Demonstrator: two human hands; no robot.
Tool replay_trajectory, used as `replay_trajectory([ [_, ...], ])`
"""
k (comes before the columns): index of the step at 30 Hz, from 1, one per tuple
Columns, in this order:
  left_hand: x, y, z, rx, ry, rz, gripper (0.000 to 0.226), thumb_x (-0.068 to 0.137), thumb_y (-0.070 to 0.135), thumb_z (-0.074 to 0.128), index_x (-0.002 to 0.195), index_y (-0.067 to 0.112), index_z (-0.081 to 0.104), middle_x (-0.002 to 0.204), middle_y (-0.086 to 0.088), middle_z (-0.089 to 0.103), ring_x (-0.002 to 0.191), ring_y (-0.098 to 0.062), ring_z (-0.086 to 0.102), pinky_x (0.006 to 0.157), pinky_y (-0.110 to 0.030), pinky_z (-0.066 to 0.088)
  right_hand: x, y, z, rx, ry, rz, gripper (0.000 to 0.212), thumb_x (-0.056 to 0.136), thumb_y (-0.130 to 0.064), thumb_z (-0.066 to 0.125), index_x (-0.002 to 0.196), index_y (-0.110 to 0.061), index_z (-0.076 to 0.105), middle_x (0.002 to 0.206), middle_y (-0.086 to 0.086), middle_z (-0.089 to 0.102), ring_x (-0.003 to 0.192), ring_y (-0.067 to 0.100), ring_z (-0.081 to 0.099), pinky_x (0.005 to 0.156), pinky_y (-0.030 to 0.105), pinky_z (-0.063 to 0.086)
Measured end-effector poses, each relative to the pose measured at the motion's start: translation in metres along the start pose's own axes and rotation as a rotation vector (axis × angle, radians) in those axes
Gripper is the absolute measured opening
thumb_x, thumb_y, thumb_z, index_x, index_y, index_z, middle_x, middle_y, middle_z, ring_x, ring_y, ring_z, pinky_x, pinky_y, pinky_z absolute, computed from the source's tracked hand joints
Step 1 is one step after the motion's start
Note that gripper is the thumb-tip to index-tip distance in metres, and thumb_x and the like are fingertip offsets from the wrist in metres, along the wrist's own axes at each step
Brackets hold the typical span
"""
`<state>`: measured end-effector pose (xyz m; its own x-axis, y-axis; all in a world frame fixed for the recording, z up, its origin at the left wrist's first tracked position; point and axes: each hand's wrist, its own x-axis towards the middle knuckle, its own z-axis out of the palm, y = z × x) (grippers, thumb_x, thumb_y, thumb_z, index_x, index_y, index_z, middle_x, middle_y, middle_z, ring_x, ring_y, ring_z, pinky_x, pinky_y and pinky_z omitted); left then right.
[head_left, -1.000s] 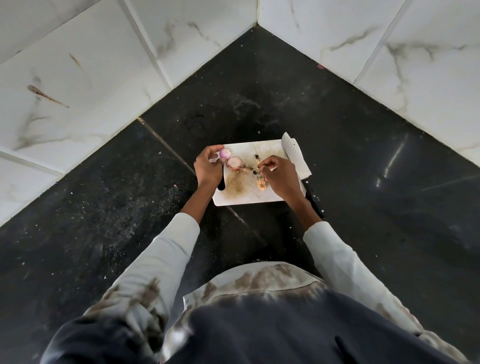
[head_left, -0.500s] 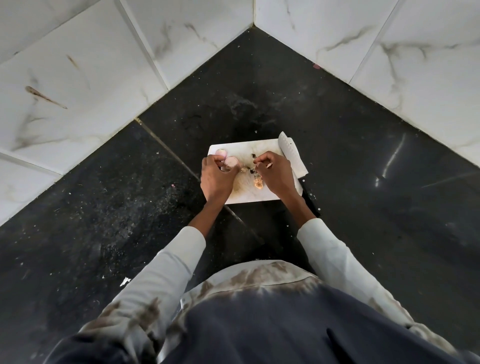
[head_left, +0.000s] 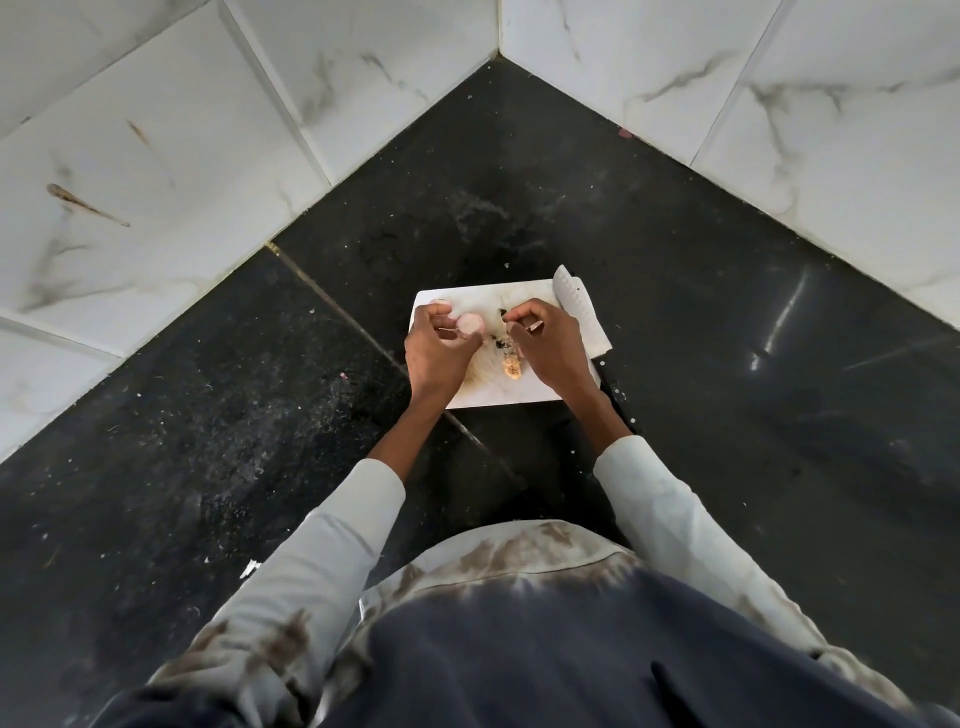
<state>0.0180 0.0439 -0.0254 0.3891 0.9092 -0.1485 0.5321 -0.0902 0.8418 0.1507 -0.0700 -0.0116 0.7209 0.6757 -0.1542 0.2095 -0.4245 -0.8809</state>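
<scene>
**Peeling a small onion on a white board**

Just above the centre of the frame a white cutting board (head_left: 498, 389) lies on a black stone countertop (head_left: 701, 364), in the corner where two runs of marbled white wall tiles (head_left: 156, 156) meet.

The left hand (head_left: 436, 356) is over the left part of the board. Its fingers are curled round a pink onion half (head_left: 471, 325), whose cut face shows just right of the fingertips. The onion half sits low over the board's upper left part; whether it touches the board cannot be told.

The right hand (head_left: 553, 348) is over the board's right part, near the left hand but apart from it. Its fingers are bent inward, and thumb and forefinger pinch a thin pale peel strip (head_left: 535, 326).

A second onion piece (head_left: 439, 301) lies at the board's upper left corner, just above the left hand. Between the hands are orange-brown peel scraps (head_left: 512, 368) and a few dark bits. A broad-bladed knife (head_left: 574, 304) lies along the board's right edge, its blade pointing to the top of the frame.

Pale sleeves (head_left: 332, 551) cover both forearms.
</scene>
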Motion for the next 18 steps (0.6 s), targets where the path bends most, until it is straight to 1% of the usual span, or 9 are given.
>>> replay_trajectory([
  [2, 0.0, 0.003, -0.007, -0.146, -0.092, -0.033, 0.06, 0.078, 0.031, 0.095, 0.128, 0.016, 0.065, 0.109, 0.004, 0.075, 0.099, -0.007, 0.073, 0.087, -0.018, 0.06, 0.0, -0.001, 0.0, -0.006, -0.03, -0.033, 0.016, 0.097, -0.02, 0.075, 0.113, -0.021, 0.076, 0.108, -0.013, 0.074, 0.092, -0.002, 0.067, 0.075, 0.005, 0.049],
  [4, 0.002, 0.005, -0.012, -0.253, -0.176, -0.059, 0.057, 0.079, 0.025, 0.095, 0.127, 0.013, 0.069, 0.111, 0.0, 0.078, 0.103, -0.009, 0.076, 0.094, -0.023, 0.062, -0.001, -0.003, -0.001, -0.012, -0.074, -0.073, 0.025, 0.095, -0.023, 0.077, 0.12, -0.021, 0.075, 0.112, -0.015, 0.072, 0.09, -0.007, 0.066, 0.075, 0.002, 0.048],
  [6, 0.003, 0.006, -0.016, -0.321, -0.23, -0.075, 0.054, 0.079, 0.018, 0.095, 0.127, 0.012, 0.07, 0.114, -0.004, 0.079, 0.108, -0.014, 0.077, 0.1, -0.03, 0.061, -0.002, -0.005, -0.002, -0.009, -0.103, -0.11, 0.031, 0.095, -0.024, 0.078, 0.124, -0.02, 0.074, 0.111, -0.017, 0.069, 0.088, -0.013, 0.064, 0.076, 0.001, 0.047],
  [7, 0.004, 0.006, -0.018, -0.342, -0.245, -0.084, 0.053, 0.079, 0.017, 0.095, 0.126, 0.013, 0.07, 0.116, -0.004, 0.079, 0.11, -0.016, 0.076, 0.101, -0.032, 0.061, -0.002, -0.006, -0.003, -0.005, -0.112, -0.121, 0.032, 0.094, -0.025, 0.078, 0.125, -0.019, 0.074, 0.111, -0.018, 0.069, 0.088, -0.012, 0.064, 0.076, 0.001, 0.047],
  [9, 0.004, 0.008, -0.022, -0.377, -0.264, -0.101, 0.053, 0.078, 0.019, 0.096, 0.125, 0.016, 0.072, 0.117, -0.004, 0.08, 0.112, -0.017, 0.076, 0.101, -0.032, 0.06, -0.002, -0.008, -0.004, 0.007, -0.123, -0.127, 0.035, 0.093, -0.026, 0.079, 0.127, -0.018, 0.074, 0.113, -0.016, 0.071, 0.089, -0.004, 0.067, 0.076, 0.002, 0.048],
  [12, 0.005, 0.009, -0.027, -0.431, -0.29, -0.122, 0.046, 0.079, 0.02, 0.095, 0.121, 0.018, 0.074, 0.115, -0.003, 0.08, 0.112, -0.018, 0.076, 0.1, -0.034, 0.061, 0.0, -0.011, -0.008, 0.019, -0.127, -0.141, 0.037, 0.091, -0.03, 0.081, 0.126, -0.019, 0.075, 0.115, -0.011, 0.076, 0.092, 0.005, 0.071, 0.077, 0.008, 0.054],
  [14, 0.005, 0.01, -0.029, -0.458, -0.303, -0.133, 0.042, 0.082, 0.017, 0.092, 0.121, 0.014, 0.076, 0.115, -0.007, 0.08, 0.109, -0.018, 0.076, 0.099, -0.034, 0.062, 0.0, -0.012, -0.009, 0.005, -0.139, -0.16, 0.036, 0.089, -0.033, 0.083, 0.123, -0.02, 0.076, 0.113, -0.011, 0.076, 0.09, 0.006, 0.072, 0.076, 0.009, 0.054],
  [16, 0.004, 0.013, -0.028, -0.474, -0.314, -0.151, 0.04, 0.084, 0.016, 0.09, 0.121, 0.011, 0.077, 0.117, -0.011, 0.079, 0.107, -0.018, 0.076, 0.096, -0.031, 0.062, -0.001, -0.013, -0.01, -0.006, -0.148, -0.163, 0.035, 0.089, -0.033, 0.083, 0.121, -0.02, 0.076, 0.112, -0.011, 0.076, 0.089, 0.004, 0.071, 0.074, 0.006, 0.051],
  [18, 0.003, 0.015, -0.027, -0.48, -0.327, -0.168, 0.041, 0.079, 0.025, 0.091, 0.117, 0.015, 0.08, 0.119, -0.009, 0.079, 0.11, -0.022, 0.076, 0.097, -0.033, 0.062, -0.003, -0.013, -0.01, 0.0, -0.139, -0.162, 0.036, 0.09, -0.034, 0.082, 0.122, -0.02, 0.075, 0.113, -0.01, 0.076, 0.089, 0.004, 0.071, 0.074, 0.007, 0.051],
])
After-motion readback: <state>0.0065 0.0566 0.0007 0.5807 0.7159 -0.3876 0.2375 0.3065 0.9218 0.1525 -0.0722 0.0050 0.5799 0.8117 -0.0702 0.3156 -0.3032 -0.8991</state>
